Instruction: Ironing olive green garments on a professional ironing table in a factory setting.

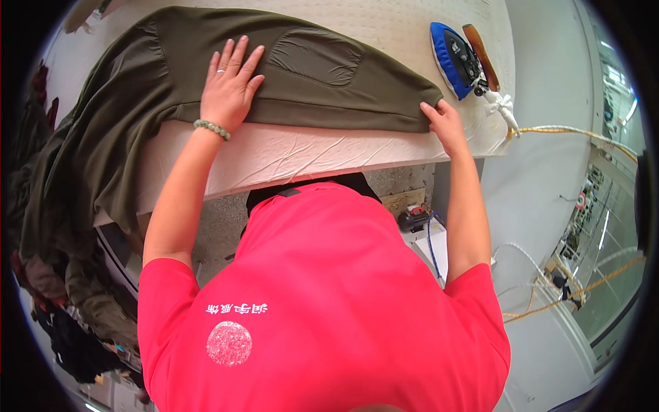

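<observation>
An olive-green garment lies spread over a padded, cloth-covered ironing table, one sleeve stretched out to the right with a smooth elbow patch on it. My left hand rests flat on the sleeve near its upper end, fingers spread; a ring and a beaded bracelet show on it. At the narrow cuff end my right hand pinches the fabric edge between thumb and fingers. The garment's body falls in folds over the table's front edge at the left.
An iron with a blue sole cover and wooden handle stands at the table's far right, its hose running off rightward. Piled dark clothes fill the lower left. The white table cover is wrinkled along the front edge.
</observation>
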Demonstrator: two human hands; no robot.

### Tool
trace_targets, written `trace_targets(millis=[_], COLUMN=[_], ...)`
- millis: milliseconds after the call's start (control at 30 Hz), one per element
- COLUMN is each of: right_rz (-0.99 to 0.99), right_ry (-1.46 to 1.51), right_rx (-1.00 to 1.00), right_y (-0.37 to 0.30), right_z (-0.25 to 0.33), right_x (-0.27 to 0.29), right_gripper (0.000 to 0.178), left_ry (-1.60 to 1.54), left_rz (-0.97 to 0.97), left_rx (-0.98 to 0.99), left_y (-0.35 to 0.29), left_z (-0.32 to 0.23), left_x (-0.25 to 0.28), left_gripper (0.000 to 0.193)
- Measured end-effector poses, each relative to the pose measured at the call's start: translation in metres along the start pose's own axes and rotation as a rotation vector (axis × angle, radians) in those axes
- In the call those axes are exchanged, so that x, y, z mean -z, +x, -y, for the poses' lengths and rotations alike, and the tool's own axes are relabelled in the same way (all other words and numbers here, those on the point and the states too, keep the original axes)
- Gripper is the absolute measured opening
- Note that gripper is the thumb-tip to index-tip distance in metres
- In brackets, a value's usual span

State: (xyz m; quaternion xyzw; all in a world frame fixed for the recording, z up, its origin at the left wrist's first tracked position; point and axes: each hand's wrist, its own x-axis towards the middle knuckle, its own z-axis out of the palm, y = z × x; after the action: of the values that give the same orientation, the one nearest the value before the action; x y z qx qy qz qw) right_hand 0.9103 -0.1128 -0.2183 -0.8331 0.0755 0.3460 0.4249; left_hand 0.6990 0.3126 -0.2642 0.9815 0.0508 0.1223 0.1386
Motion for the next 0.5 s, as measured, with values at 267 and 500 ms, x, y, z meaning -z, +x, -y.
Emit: trace_targets(millis=[267,500], right_rz=[0.193,0.421], right_ry=[0.114,0.059], right_rx=[0.376,0.252], right_y=[-0.067,0.021], right_z=[0.049,-0.023], right_x=[0.017,0.02], right_gripper=[0.038,0.047], left_ry=[0.161,-0.117], left_rz=[0.091,0.152], left_rx=[0.135,-0.143], left_y=[0.019,0.064], left_z=[-0.087,-0.263], left_x=[-0.026,-0.104], left_gripper=[0.079,0.068])
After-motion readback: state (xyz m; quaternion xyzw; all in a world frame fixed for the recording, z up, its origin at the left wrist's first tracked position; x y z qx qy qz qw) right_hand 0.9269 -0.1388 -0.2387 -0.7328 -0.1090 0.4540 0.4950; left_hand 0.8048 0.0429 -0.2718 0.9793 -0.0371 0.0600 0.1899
